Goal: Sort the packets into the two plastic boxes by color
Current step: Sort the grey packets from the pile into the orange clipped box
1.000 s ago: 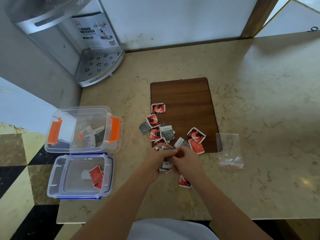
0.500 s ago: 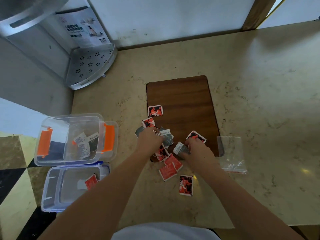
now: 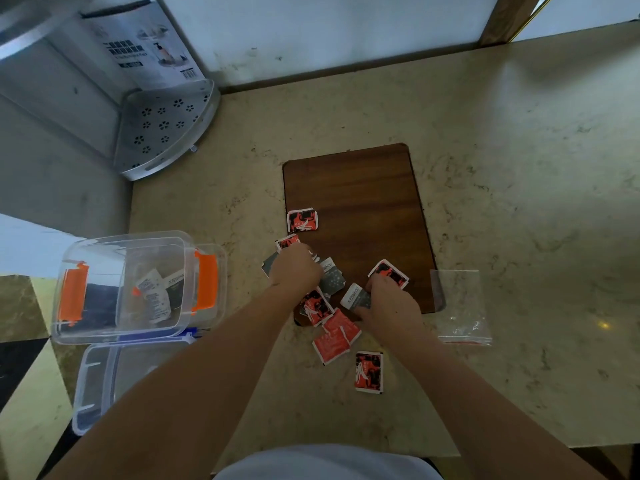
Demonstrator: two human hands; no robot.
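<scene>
The head view looks down on a beige marble desk (image 3: 519, 168) with a dark wooden board (image 3: 353, 188) lying flat on it; every place below is given from that board.

At the board's near left corner the packets are scattered, some on the wood, some on the desk. A red packet (image 3: 302, 220) lies alone on the board's left edge. The left hand (image 3: 296, 266) rests knuckles up on the cluster just nearer than that, fingers curled down onto grey packets (image 3: 332, 278); whether it actually grips one I cannot tell. The right hand (image 3: 389, 303) sits at the board's near edge, fingers curled round a grey and white packet (image 3: 355, 296). A red packet with black print (image 3: 389, 271) peeks out just beyond its fingers. Off the near edge lie two plain red packets (image 3: 334, 342) overlapping, and nearest of all a single red and black packet (image 3: 369, 371).

Well to the left of the board stand two clear plastic boxes: the orange-latched box (image 3: 138, 285) holds pale and grey packets, and the blue-latched box (image 3: 100, 382), nearer, is partly hidden by the left forearm. Just right of the board lies a clear zip bag (image 3: 460, 306). Beyond the board to the left stands a perforated metal corner shelf (image 3: 162, 129)
</scene>
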